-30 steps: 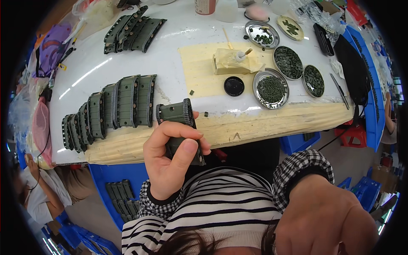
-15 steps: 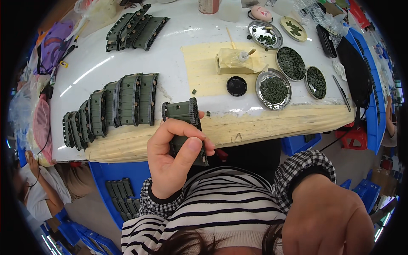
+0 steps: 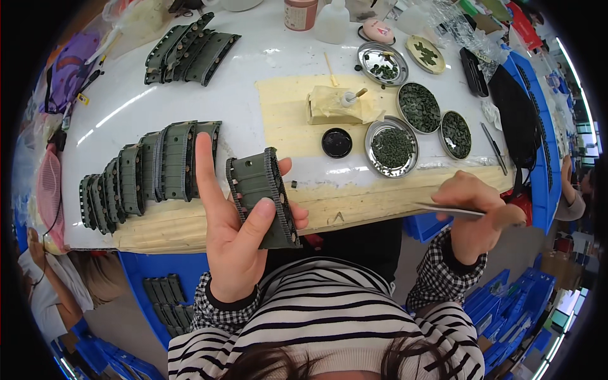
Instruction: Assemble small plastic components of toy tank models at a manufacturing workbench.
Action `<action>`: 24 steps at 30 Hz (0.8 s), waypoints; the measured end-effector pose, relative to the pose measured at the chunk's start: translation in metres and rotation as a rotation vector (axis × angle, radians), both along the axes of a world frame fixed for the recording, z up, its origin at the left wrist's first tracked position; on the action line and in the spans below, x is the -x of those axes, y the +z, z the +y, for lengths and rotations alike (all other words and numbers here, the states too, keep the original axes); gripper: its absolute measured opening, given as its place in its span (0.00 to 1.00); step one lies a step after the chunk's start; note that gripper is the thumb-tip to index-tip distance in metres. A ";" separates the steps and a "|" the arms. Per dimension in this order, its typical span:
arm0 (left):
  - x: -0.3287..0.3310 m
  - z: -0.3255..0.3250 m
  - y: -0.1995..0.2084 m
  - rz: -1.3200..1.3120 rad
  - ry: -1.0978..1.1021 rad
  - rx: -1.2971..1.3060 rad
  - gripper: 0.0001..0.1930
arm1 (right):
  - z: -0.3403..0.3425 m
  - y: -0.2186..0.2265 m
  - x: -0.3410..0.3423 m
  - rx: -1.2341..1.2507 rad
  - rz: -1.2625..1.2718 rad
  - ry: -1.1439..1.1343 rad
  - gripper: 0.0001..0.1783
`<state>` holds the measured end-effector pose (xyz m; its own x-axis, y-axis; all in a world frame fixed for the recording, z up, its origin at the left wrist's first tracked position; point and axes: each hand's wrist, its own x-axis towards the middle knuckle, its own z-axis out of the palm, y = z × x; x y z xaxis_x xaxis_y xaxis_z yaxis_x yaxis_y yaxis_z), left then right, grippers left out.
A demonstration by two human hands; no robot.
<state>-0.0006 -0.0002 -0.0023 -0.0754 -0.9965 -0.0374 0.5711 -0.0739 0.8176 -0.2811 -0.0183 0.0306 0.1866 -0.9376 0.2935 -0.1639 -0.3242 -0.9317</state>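
Observation:
My left hand [image 3: 231, 240] holds a dark green plastic model piece [image 3: 261, 202] with ribbed, track-like edges. The thumb presses on its face, some fingertips show past its right side, and the index finger points up. To the right, over the table's front edge, my right hand [image 3: 475, 212] grips thin metal tweezers [image 3: 448, 208], their tip toward the left; their shape is partly blurred. Left of my left hand, similar green pieces [image 3: 149, 168] overlap in a row. Another group of them [image 3: 190, 54] leans together farther back.
Dishes of small green parts [image 3: 391, 147] stand at the right, beside a black round lid [image 3: 337, 143] and a tape-wrapped block [image 3: 339, 104] holding a small bottle. A dark slim tool [image 3: 494, 149] lies farther right. A blue bin [image 3: 142, 278] with more green pieces is below the table.
My right hand has risen from the lower right toward the table edge, bringing the tweezers into view. My left index finger has straightened away from the green piece. The view has shifted slightly.

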 end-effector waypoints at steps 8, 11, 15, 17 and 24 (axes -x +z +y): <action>0.003 0.002 -0.004 0.182 -0.071 -0.260 0.28 | -0.039 -0.024 -0.020 0.095 0.336 -0.170 0.09; 0.006 0.002 -0.002 0.158 -0.056 -0.256 0.25 | -0.050 -0.036 -0.023 0.089 0.327 -0.191 0.07; 0.004 0.002 -0.005 0.134 -0.095 -0.217 0.24 | -0.058 -0.039 -0.025 0.121 0.346 -0.173 0.07; 0.003 0.002 -0.005 0.120 -0.107 -0.220 0.24 | -0.058 -0.038 -0.026 0.103 0.352 -0.168 0.07; 0.005 0.002 -0.001 0.087 -0.070 -0.241 0.27 | -0.059 -0.040 -0.027 0.092 0.341 -0.167 0.08</action>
<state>-0.0052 0.0017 -0.0033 -0.1571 -0.9518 -0.2636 0.6251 -0.3024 0.7196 -0.2539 -0.0770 -0.0094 0.1353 -0.9359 0.3251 -0.5168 -0.3466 -0.7828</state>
